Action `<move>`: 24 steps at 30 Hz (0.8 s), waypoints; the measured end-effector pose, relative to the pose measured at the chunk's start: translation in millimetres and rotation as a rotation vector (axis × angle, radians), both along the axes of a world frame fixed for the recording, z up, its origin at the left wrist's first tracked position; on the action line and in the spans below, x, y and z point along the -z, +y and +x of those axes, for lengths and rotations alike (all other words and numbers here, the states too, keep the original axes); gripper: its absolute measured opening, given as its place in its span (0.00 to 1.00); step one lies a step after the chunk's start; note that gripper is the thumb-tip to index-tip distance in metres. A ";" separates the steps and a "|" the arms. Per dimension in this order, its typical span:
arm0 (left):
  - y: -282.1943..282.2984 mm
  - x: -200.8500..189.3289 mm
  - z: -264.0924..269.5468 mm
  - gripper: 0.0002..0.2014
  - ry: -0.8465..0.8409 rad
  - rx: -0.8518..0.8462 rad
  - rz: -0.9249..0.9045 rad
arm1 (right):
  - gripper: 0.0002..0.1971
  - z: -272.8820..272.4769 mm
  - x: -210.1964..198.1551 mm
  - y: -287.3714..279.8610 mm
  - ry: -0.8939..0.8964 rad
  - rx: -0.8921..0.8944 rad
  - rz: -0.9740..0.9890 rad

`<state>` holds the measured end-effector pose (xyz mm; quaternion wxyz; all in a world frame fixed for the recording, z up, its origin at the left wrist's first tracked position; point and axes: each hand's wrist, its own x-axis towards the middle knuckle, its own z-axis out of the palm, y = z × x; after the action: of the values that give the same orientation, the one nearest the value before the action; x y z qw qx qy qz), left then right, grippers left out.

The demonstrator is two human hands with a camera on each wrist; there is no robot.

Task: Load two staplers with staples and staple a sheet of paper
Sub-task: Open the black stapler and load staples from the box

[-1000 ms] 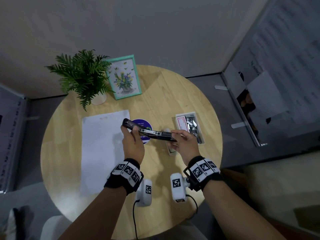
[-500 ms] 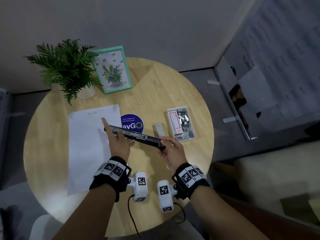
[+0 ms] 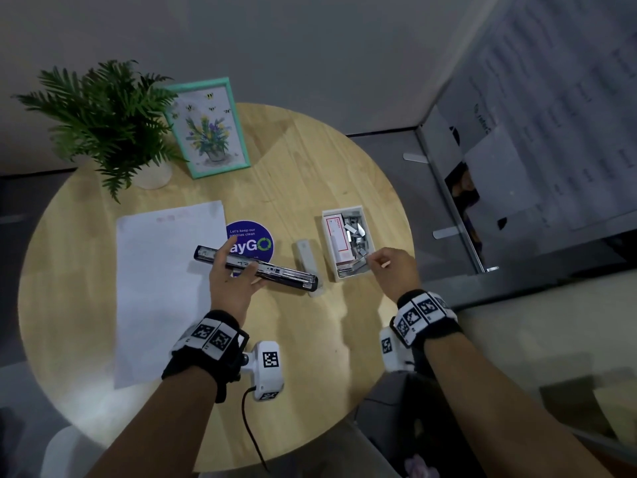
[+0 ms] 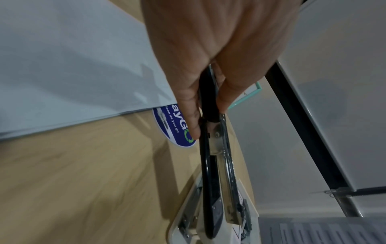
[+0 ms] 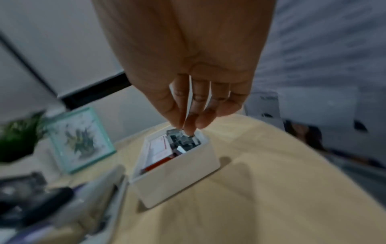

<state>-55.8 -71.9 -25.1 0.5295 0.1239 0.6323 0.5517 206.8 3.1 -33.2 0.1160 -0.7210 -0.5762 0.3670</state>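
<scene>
My left hand [image 3: 241, 262] holds a black stapler [image 3: 272, 270], swung open flat, above the table beside the sheet of paper [image 3: 162, 270]. In the left wrist view the left hand [image 4: 208, 118] has thumb and fingers curled round that black stapler [image 4: 211, 165]. A pale grey stapler [image 3: 305, 253] lies on the table just behind it. My right hand [image 3: 372, 262] reaches into the white box [image 3: 344, 212] of staples. In the blurred right wrist view the right hand [image 5: 184, 127] pinches a staple strip [image 5: 181, 140] with thumb and forefinger inside the white box [image 5: 177, 181].
A round wooden table [image 3: 310, 339] carries a blue round sticker [image 3: 255, 236], a potted fern [image 3: 103, 119] and a teal picture frame [image 3: 210, 129] at the back. A red-and-white staple carton [image 3: 336, 236] lies in the box. A glass partition [image 3: 448, 201] stands to the right.
My right hand let go of the black stapler's end and moved right into the staple box. The left hand keeps the stapler and has lowered it slightly.
</scene>
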 end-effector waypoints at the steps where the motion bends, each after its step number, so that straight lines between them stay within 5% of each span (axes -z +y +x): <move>1: -0.2 -0.4 -1.6 0.27 -0.007 -0.008 0.011 | 0.07 0.8 1.8 5.3 -0.097 -0.073 -0.035; 6: -0.6 -1.5 -6.4 0.27 -0.004 -0.026 0.033 | 0.11 -18.8 12.1 24.1 -0.399 -0.362 -0.177; 24: 6.1 5.3 -9.2 0.27 0.018 -0.037 0.027 | 0.08 -19.7 16.6 47.5 -0.553 -0.708 -0.155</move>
<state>-65.0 -65.8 -30.4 0.5120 0.1243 0.6318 0.5685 187.1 50.6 -49.8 -0.2291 -0.5571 -0.7673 0.2200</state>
